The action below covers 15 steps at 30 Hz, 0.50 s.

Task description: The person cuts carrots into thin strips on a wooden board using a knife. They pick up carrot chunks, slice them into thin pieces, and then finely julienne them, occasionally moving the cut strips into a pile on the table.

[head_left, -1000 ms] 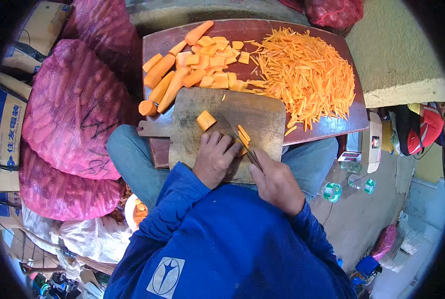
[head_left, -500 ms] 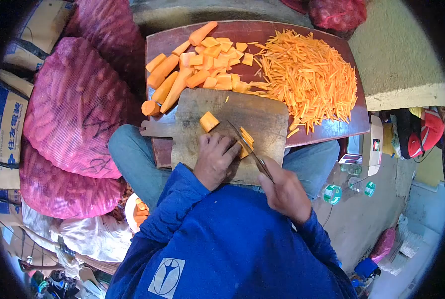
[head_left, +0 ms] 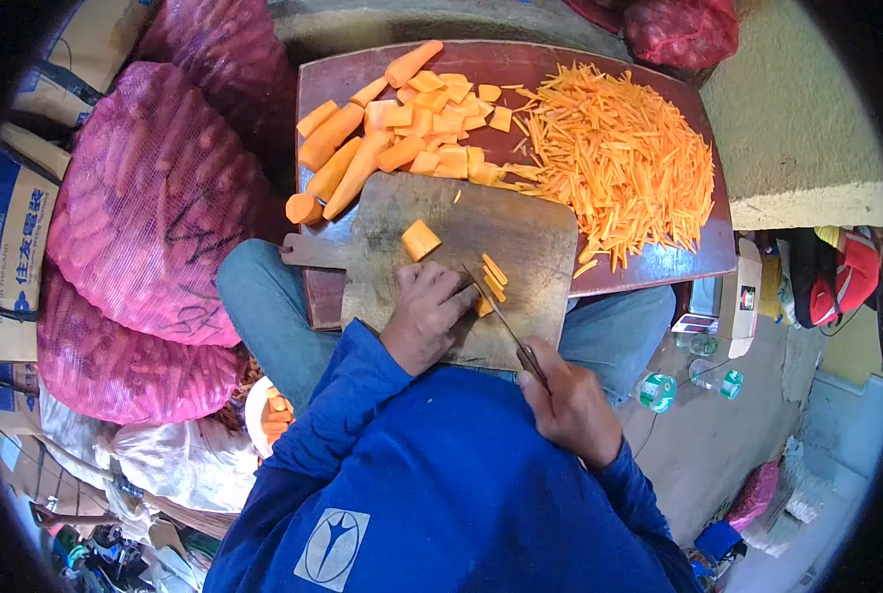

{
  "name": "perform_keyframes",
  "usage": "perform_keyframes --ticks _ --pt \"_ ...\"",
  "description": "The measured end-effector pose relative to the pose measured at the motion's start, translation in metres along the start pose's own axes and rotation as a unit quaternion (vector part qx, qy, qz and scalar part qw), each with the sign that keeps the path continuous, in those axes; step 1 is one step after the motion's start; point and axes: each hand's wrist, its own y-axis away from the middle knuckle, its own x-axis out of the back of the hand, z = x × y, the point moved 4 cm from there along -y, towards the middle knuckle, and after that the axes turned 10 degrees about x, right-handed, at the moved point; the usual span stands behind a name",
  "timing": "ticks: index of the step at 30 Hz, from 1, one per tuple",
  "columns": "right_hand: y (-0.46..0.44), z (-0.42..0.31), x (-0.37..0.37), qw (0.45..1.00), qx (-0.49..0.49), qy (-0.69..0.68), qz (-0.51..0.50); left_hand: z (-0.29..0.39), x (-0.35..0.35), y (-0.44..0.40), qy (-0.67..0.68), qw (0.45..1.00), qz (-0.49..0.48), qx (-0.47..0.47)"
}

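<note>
My right hand [head_left: 572, 403] is closed round the handle of a knife [head_left: 505, 321], its blade angled up and left over the wooden cutting board [head_left: 382, 287]. Beside the blade lie a few cut carrot sticks [head_left: 495, 271]. My left hand [head_left: 427, 314] has its fingers bent down on the board, left of the blade, pressing on a carrot piece mostly hidden beneath them. A thick carrot chunk [head_left: 420, 240] rests just above my left fingers.
A reddish table [head_left: 520, 57] carries peeled carrots [head_left: 333, 138], carrot chunks [head_left: 431, 119] and a large heap of carrot sticks [head_left: 629, 163]. Full pink mesh sacks [head_left: 155, 208] stand at left. Plastic bottles [head_left: 657, 391] are on the floor at right.
The knife has shifted slightly left and down, closer to my left fingers. The view has moved a little. My left hand stays in nearly the same place on the board.
</note>
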Motion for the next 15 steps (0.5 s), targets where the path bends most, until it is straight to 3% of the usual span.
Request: perform_keyframes --ticks 5,12,15 --pt "-0.035 0.010 -0.015 0.999 0.015 0.036 0.004 0.001 -0.002 0.000 -0.013 1.000 0.009 -0.002" --pt "-0.006 0.001 -0.005 1.000 0.006 0.017 -0.023 0.001 -0.002 0.002 -0.016 1.000 0.004 -0.012" --pt "-0.024 0.005 -0.011 0.999 0.022 0.016 0.022 0.001 -0.004 0.003 -0.022 0.999 0.009 -0.021"
